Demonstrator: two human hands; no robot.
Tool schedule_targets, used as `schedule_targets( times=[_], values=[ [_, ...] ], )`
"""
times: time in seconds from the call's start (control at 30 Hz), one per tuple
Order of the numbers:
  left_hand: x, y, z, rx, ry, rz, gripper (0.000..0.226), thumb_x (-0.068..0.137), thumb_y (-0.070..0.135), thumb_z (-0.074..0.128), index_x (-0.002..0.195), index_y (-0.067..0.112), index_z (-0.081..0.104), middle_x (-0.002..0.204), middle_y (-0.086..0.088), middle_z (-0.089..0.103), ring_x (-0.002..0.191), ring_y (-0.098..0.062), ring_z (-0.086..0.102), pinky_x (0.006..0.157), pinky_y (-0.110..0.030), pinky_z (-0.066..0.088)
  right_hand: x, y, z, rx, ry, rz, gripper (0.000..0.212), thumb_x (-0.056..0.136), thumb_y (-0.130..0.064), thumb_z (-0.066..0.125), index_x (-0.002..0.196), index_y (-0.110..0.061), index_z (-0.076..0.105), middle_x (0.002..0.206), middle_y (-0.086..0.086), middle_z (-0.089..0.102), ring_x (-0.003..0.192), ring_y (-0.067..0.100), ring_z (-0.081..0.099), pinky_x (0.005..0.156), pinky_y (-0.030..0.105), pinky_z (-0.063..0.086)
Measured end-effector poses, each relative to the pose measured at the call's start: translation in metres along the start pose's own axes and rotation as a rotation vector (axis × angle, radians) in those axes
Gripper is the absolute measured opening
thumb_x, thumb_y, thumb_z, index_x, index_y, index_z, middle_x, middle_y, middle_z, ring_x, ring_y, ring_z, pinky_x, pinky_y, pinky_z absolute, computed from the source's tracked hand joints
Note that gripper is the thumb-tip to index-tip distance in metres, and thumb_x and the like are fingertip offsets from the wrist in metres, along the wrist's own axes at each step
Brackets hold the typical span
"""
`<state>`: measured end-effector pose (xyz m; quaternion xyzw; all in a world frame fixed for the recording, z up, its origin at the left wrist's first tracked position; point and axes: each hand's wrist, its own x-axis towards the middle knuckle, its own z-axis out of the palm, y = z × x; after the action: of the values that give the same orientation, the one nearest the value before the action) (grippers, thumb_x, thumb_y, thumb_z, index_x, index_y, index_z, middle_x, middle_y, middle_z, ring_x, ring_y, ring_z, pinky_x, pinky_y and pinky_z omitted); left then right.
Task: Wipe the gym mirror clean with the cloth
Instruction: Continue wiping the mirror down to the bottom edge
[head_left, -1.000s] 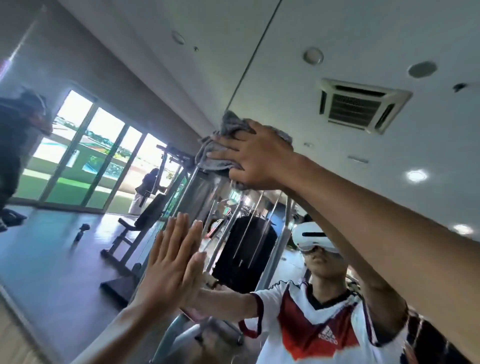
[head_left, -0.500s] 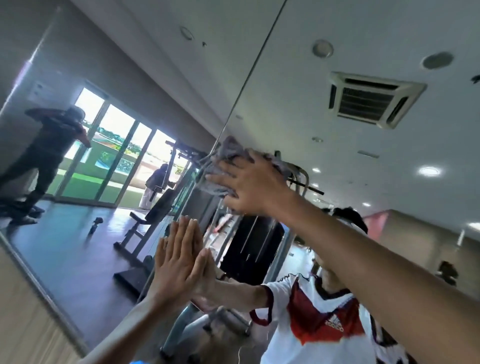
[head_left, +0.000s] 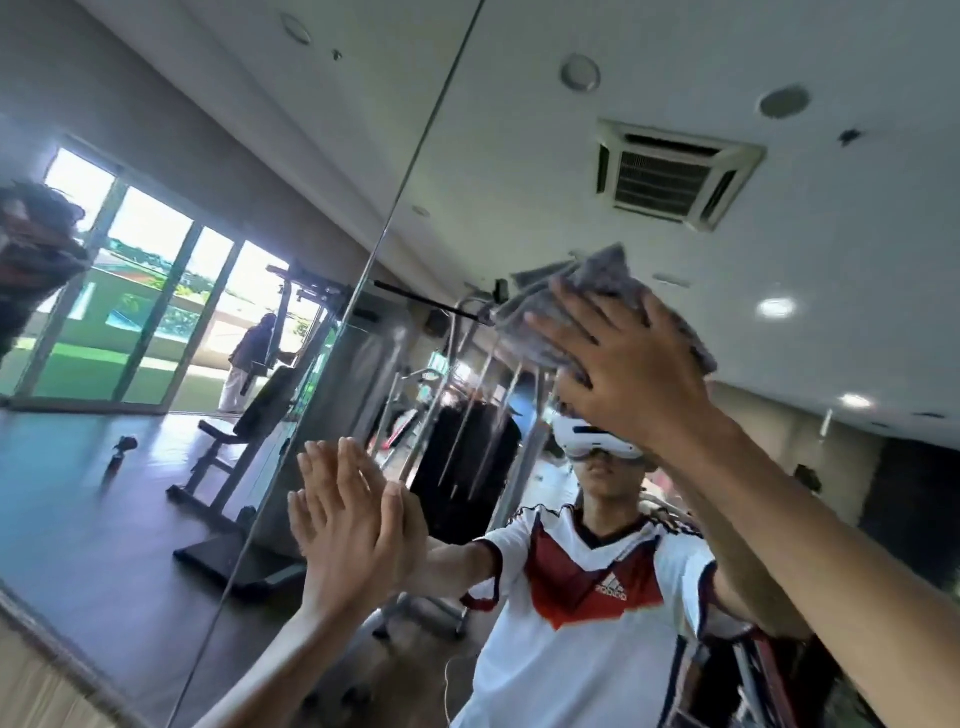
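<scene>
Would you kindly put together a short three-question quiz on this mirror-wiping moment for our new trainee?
1. True or false: the left hand holds the cloth.
2. Choose one: relative to the seam in the mirror, the right hand presses the cloth
A) to the right of it
B) to the left of it
C) directly on it
3. Fill in: the left hand lies ___ against the glass, fingers straight, lower than the cloth.

Key: 1 false; 2 A; 3 flat.
</scene>
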<state>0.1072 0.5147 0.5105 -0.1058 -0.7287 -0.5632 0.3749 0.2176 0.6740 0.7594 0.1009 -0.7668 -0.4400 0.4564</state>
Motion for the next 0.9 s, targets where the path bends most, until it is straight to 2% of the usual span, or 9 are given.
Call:
schedule_targets(
  times=[0.07, 0.13, 0.27, 0.33, 0.5, 0.6, 0.67, 0.8, 0.9],
  values=[
    [-0.003, 0.013, 0.003, -0.009, 0.010, 0.042, 0.086, 0.087, 0.063, 0.009, 0.161, 0.020, 0.002, 0.168, -0.007, -0.012, 0.151, -0.009, -0.023, 0.116, -0.027, -0.024, -0.017, 0.008, -0.004, 0.025, 0.108, 0.299, 0.062, 0.092, -0.045, 0.028, 0.153, -0.032, 0.035, 0.161, 0.003, 0.030, 0.144, 0.026, 0.034, 0.111, 0.051, 0.022],
    [-0.013, 0.025, 0.009, -0.007, 0.002, 0.077, 0.085, 0.088, 0.062, 0.010, 0.161, 0.019, 0.004, 0.168, -0.010, -0.011, 0.150, -0.009, -0.024, 0.117, -0.030, -0.022, -0.048, -0.020, 0.003, -0.001, 0.140, 0.336, 0.061, 0.093, -0.043, 0.033, 0.153, -0.029, 0.037, 0.161, 0.005, 0.029, 0.144, 0.027, 0.032, 0.109, 0.054, 0.027],
    [-0.033, 0.048, 0.020, -0.002, -0.056, 0.141, 0.082, 0.090, 0.062, 0.013, 0.161, 0.021, 0.000, 0.167, -0.012, -0.017, 0.146, -0.007, -0.033, 0.115, -0.031, -0.026, -0.132, -0.053, 0.008, -0.003, -0.073, -0.275, 0.068, 0.084, -0.045, 0.046, 0.151, -0.033, 0.040, 0.161, 0.003, 0.028, 0.140, 0.022, 0.034, 0.115, 0.054, 0.016],
    [-0.042, 0.063, 0.027, -0.009, -0.084, 0.195, 0.083, 0.091, 0.061, 0.014, 0.161, 0.019, 0.002, 0.166, -0.013, -0.018, 0.149, -0.013, -0.030, 0.117, -0.034, -0.024, -0.153, -0.017, 0.002, -0.040, -0.140, -0.400, 0.069, 0.083, -0.048, 0.043, 0.150, -0.036, 0.040, 0.161, 0.000, 0.030, 0.141, 0.021, 0.038, 0.116, 0.053, 0.012],
    [-0.058, 0.103, 0.043, 0.011, -0.078, 0.369, 0.072, 0.097, 0.054, 0.021, 0.160, 0.022, 0.005, 0.167, -0.016, -0.009, 0.154, -0.021, -0.018, 0.121, -0.039, -0.014, -0.173, 0.095, -0.025, -0.058, 0.024, 0.238, 0.065, 0.091, -0.044, 0.036, 0.154, -0.032, 0.031, 0.163, 0.001, 0.026, 0.149, 0.023, 0.024, 0.113, 0.057, 0.027],
    [-0.075, 0.126, 0.054, 0.032, -0.067, 0.444, 0.067, 0.099, 0.047, 0.023, 0.159, 0.017, 0.016, 0.167, -0.020, -0.002, 0.155, -0.024, -0.010, 0.122, -0.038, -0.011, -0.193, 0.078, -0.020, -0.038, 0.189, 0.682, 0.062, 0.095, -0.040, 0.030, 0.155, -0.027, 0.033, 0.164, 0.004, 0.024, 0.151, 0.024, 0.022, 0.114, 0.051, 0.026],
    [-0.095, 0.143, 0.061, -0.017, -0.092, 0.437, 0.067, 0.099, 0.045, 0.024, 0.159, 0.015, 0.018, 0.167, -0.021, -0.002, 0.154, -0.023, -0.014, 0.121, -0.036, -0.016, -0.212, 0.044, -0.010, -0.031, 0.162, 0.559, 0.063, 0.095, -0.041, 0.033, 0.155, -0.026, 0.032, 0.164, 0.006, 0.023, 0.151, 0.027, 0.022, 0.114, 0.049, 0.023],
    [-0.129, 0.179, 0.075, -0.070, -0.134, 0.467, 0.064, 0.099, 0.041, 0.027, 0.158, 0.017, 0.020, 0.167, -0.020, -0.004, 0.154, -0.020, -0.017, 0.117, -0.031, -0.024, -0.270, 0.065, -0.020, -0.070, -0.112, -0.148, 0.072, 0.088, -0.052, 0.043, 0.155, -0.034, 0.024, 0.163, 0.002, 0.021, 0.147, 0.024, 0.026, 0.117, 0.052, 0.014],
    [-0.140, 0.201, 0.086, -0.068, -0.123, 0.552, 0.064, 0.100, 0.040, 0.030, 0.158, 0.015, 0.021, 0.166, -0.021, -0.003, 0.154, -0.022, -0.015, 0.119, -0.035, -0.020, -0.301, 0.141, -0.030, -0.168, -0.089, 0.001, 0.072, 0.090, -0.050, 0.038, 0.156, -0.035, 0.014, 0.164, 0.001, 0.020, 0.149, 0.023, 0.023, 0.117, 0.050, 0.018]
  ],
)
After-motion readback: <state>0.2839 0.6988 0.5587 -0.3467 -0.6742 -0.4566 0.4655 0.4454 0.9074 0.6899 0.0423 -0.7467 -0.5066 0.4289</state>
